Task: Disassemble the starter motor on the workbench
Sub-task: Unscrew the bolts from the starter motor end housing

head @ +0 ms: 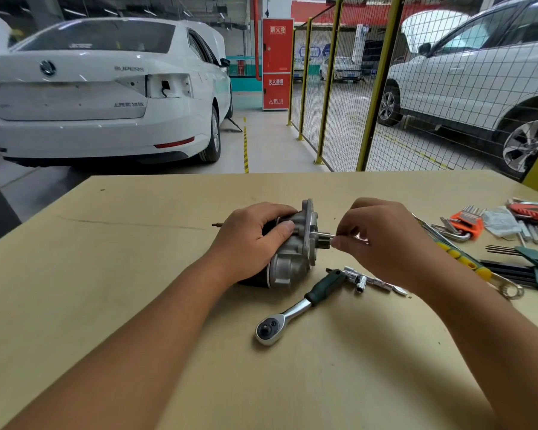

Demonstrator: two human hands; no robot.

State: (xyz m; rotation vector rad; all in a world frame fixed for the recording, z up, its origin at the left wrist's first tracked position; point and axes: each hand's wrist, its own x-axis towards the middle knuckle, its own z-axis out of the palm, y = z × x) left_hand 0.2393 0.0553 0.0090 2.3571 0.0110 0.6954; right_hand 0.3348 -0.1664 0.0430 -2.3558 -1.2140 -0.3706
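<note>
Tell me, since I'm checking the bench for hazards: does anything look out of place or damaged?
Nothing on the workbench stands out. The left hand grips the starter motor, lying on its side, while the right hand pinches a thin rod at its flange. The ratchet lies flat nearby. Only the white car behind lacks a tail light.

The left hand (255, 240) hides most of the starter motor (295, 243) body; the thin part the right hand (382, 240) pinches (a bolt, perhaps) is unidentifiable.

I see a tan workbench (137, 274) carrying the starter motor (292, 249), a ratchet wrench (295, 308), sockets (359, 279), hex-key sets (466, 225) and a spanner (466, 259).
</note>
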